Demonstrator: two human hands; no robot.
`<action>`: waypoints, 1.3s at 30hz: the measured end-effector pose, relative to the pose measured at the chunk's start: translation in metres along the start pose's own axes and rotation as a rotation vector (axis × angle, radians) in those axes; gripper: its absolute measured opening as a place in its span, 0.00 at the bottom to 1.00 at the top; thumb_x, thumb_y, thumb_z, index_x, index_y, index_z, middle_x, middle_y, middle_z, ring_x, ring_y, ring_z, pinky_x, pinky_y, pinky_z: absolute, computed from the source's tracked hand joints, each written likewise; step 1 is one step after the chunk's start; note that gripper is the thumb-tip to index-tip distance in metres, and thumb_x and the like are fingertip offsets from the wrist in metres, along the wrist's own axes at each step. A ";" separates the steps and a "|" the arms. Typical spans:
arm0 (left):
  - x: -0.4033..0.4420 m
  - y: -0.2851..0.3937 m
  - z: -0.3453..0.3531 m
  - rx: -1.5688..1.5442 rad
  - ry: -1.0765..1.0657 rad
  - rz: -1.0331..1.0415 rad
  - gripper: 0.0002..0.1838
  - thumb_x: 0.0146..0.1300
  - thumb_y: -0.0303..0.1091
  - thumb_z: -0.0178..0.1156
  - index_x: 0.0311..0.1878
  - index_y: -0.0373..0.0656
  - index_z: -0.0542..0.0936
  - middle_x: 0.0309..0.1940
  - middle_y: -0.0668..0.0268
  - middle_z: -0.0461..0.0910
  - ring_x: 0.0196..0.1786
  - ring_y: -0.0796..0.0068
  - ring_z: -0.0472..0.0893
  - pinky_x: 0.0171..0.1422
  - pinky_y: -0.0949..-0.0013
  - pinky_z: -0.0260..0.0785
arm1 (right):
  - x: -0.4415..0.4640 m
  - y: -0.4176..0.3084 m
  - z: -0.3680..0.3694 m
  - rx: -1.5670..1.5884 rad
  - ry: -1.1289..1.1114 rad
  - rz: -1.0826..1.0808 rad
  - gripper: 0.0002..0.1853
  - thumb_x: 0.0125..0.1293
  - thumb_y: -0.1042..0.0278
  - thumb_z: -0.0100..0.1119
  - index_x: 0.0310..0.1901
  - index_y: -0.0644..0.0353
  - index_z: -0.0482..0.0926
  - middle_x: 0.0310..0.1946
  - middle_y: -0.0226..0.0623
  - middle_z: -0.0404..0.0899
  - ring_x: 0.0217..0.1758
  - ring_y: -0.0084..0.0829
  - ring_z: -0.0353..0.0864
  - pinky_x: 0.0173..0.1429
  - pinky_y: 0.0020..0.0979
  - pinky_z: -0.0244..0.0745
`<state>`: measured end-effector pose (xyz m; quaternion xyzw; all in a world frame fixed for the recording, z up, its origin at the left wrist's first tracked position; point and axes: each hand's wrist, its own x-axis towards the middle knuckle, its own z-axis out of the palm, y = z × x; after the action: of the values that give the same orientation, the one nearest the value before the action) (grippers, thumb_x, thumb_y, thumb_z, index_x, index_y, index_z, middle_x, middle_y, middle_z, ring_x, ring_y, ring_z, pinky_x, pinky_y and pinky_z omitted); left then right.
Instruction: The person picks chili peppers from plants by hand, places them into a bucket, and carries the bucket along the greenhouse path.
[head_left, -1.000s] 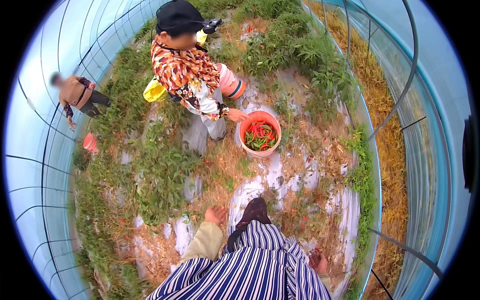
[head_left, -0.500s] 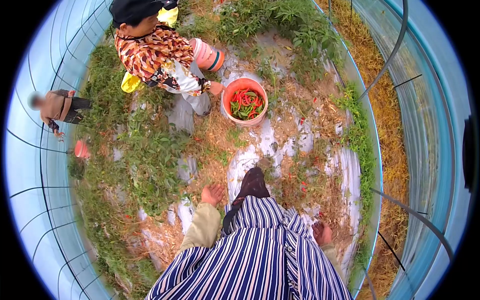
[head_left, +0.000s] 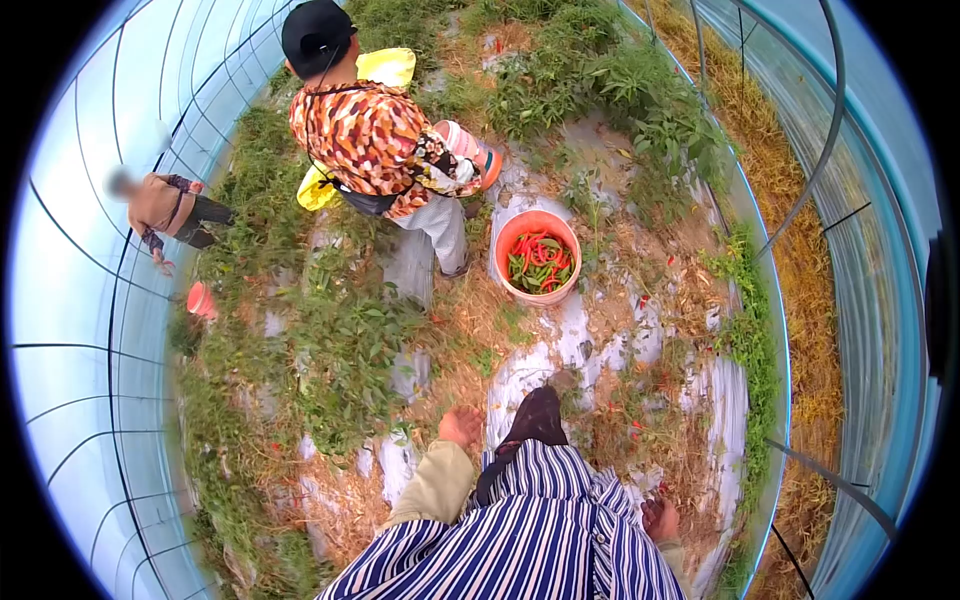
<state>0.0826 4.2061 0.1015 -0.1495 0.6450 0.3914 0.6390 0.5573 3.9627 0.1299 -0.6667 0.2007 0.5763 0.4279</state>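
My left hand hangs in front of my striped smock, empty, its fingers loosely apart. On the other side, my right hand is low beside the smock; its fingers look dark and slightly spread, and I make out nothing held in them. Ahead of me, out of reach of both hands, a pink bucket stands upright on the ground. Red chili peppers, mixed with green ones or leaves, lie inside it.
A co-worker in a patterned jacket stands ahead left, near another pink bucket. Farther left are a second person and a small red bucket. Pepper plants line the left; plastic film and tunnel hoops are at right.
The co-worker's hand has left the pepper bucket's rim, and the co-worker has straightened and turned away. My view has shifted, moving the scene down and right. My left hand's fingers look less spread.
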 end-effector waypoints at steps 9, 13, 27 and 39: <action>-0.008 -0.009 0.002 0.016 0.002 0.002 0.25 0.65 0.47 0.41 0.59 0.40 0.66 0.52 0.61 0.76 0.55 0.60 0.76 0.57 0.57 0.61 | 0.008 -0.003 -0.008 -0.064 -0.056 0.024 0.16 0.64 0.53 0.46 0.44 0.56 0.70 0.39 0.36 0.79 0.39 0.31 0.80 0.37 0.29 0.69; -0.005 -0.016 0.003 0.089 -0.036 -0.029 0.25 0.66 0.45 0.41 0.61 0.39 0.64 0.52 0.60 0.76 0.54 0.59 0.77 0.61 0.57 0.58 | 0.008 -0.004 -0.005 -0.096 -0.087 0.017 0.16 0.64 0.53 0.46 0.44 0.56 0.71 0.40 0.34 0.78 0.40 0.30 0.79 0.39 0.29 0.68; 0.010 -0.027 -0.013 0.024 -0.050 -0.007 0.25 0.67 0.44 0.40 0.60 0.38 0.66 0.56 0.59 0.74 0.56 0.58 0.75 0.61 0.58 0.59 | 0.039 -0.019 -0.012 -0.333 -0.284 -0.042 0.12 0.66 0.57 0.42 0.36 0.51 0.75 0.32 0.27 0.79 0.37 0.29 0.78 0.30 0.27 0.64; -0.006 -0.041 -0.046 -0.058 0.032 0.003 0.22 0.68 0.45 0.40 0.59 0.44 0.68 0.48 0.62 0.78 0.48 0.61 0.79 0.47 0.60 0.63 | 0.057 -0.030 0.005 -0.168 -0.086 -0.019 0.13 0.65 0.62 0.44 0.37 0.66 0.70 0.34 0.43 0.78 0.34 0.38 0.79 0.43 0.39 0.80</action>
<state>0.0791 4.1456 0.0885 -0.1734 0.6439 0.4086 0.6233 0.5920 3.9965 0.0867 -0.6767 0.1265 0.6153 0.3841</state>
